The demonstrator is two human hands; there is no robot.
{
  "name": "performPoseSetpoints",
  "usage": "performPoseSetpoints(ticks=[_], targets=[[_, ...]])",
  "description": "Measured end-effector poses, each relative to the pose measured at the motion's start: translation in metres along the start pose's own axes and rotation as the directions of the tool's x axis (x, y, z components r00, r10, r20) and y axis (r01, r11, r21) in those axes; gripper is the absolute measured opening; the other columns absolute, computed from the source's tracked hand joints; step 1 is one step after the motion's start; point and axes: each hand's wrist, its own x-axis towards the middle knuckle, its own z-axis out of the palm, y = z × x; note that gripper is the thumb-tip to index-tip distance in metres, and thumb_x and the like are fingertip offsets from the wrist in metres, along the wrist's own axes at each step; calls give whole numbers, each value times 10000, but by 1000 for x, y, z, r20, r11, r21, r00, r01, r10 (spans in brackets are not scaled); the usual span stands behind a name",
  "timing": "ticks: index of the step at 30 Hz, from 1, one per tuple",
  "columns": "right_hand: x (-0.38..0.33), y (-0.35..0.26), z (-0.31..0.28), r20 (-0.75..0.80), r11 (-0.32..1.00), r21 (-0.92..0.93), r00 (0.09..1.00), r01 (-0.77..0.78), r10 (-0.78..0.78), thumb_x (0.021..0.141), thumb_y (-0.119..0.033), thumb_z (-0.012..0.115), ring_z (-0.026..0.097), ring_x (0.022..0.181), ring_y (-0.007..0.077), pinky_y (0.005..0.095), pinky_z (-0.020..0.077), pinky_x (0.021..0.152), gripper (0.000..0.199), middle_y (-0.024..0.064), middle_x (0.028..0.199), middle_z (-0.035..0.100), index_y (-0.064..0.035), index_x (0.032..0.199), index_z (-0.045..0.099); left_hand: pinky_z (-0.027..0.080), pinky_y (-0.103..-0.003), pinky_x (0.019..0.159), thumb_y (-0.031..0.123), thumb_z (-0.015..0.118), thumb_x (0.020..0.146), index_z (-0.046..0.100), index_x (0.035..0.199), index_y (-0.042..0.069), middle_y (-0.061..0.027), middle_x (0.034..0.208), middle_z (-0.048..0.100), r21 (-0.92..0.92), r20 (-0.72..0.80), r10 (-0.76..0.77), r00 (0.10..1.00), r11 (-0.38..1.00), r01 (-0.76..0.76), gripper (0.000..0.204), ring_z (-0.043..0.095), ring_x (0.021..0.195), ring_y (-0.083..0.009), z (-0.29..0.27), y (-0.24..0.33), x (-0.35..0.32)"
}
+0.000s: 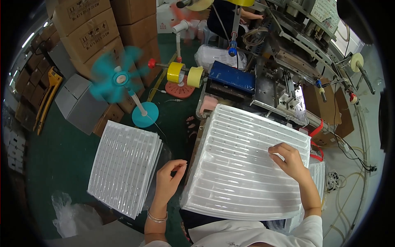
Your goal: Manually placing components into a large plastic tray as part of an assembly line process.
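A stack of white, ribbed plastic trays (247, 177) lies in front of me, with small dark specks in rows along its upper grooves. Over the right part of this stack is my right hand (290, 160), its fingers bent and the tips drawn close to the thumb. Whatever is in that pinch, if anything, is too small to make out. My left hand (169, 177) is raised in the gap left of the stack, fingers curled against the thumb; what they hold is hidden. Further left stands a second stack of similar ribbed trays (123, 164), also with rows of specks.
Beyond the trays is a metal press machine (284, 94) with a blue pad (232, 77) and tape rolls (176, 72). A teal fan (120, 78) spins at the left, before stacked cartons (88, 31). Another person's arm (251, 15) shows at the back. Clear plastic bags (76, 214) lie lower left.
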Motion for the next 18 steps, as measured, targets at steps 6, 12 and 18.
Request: performPoseSetpoints(ticks=[6,12,18], targets=[[11,-9,6,-6,1000,7,1000,5,-4,788,-34,680,651,800,248,324,530,686,111,88,871,647,-39,896,657,500,-251,712,35,629,852,657,990,-2,-88,881,679,-90,-34,-107,994,990,104,145,640,775,-142,-1,-29,-8],[11,-16,5,-7,999,-22,1000,-31,31,794,-25,675,650,809,251,322,527,703,107,93,878,648,-25,898,652,498,-250,706,49,626,860,651,991,-6,-91,887,674,-105,22,-79,997,991,81,145,635,773,-140,10,-28,-7],[11,-19,8,24,998,-22,998,-55,56,795,-21,673,651,830,254,327,525,720,101,97,887,650,-19,893,650,482,-230,701,50,624,860,654,997,-8,-68,872,676,-165,40,-98,994,981,103,151,615,763,-108,18,-33,-11]])
